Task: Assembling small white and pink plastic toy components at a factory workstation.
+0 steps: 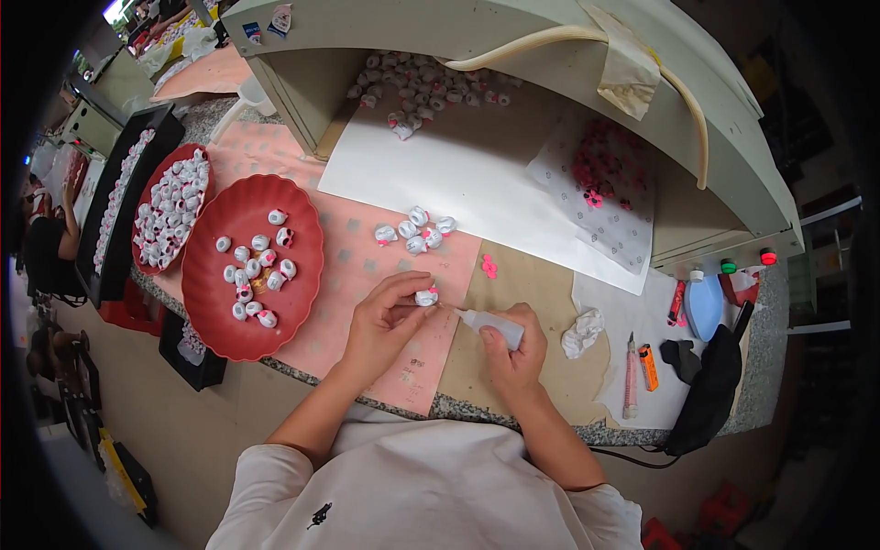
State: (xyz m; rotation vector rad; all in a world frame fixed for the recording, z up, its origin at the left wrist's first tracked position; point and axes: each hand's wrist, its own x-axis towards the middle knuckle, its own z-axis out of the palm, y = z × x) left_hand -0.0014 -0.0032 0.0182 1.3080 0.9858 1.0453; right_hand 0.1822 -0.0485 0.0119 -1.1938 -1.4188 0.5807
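My left hand [386,327] is closed, pinching a small white toy piece with a pink spot [426,297] between thumb and fingers. In my right hand [515,356] is a translucent squeeze bottle [495,327], its narrow tip pointing left and reaching close to the toy piece. Whether the tip touches it I cannot tell. Just beyond my hands, a loose group of similar white pieces [419,216] lies on the pink mat [357,247]. A small pink flower-shaped part [489,266] rests on brown paper [550,293] beyond the bottle.
A red scalloped plate [312,284] holds more white pieces at left, beside a fuller red plate [207,183]. Ahead, a grey hooded booth [302,101] shelters piled pieces and pink parts [605,165]. Crumpled tissue [582,334], a craft knife [631,376] and an orange lighter [649,367] lie right.
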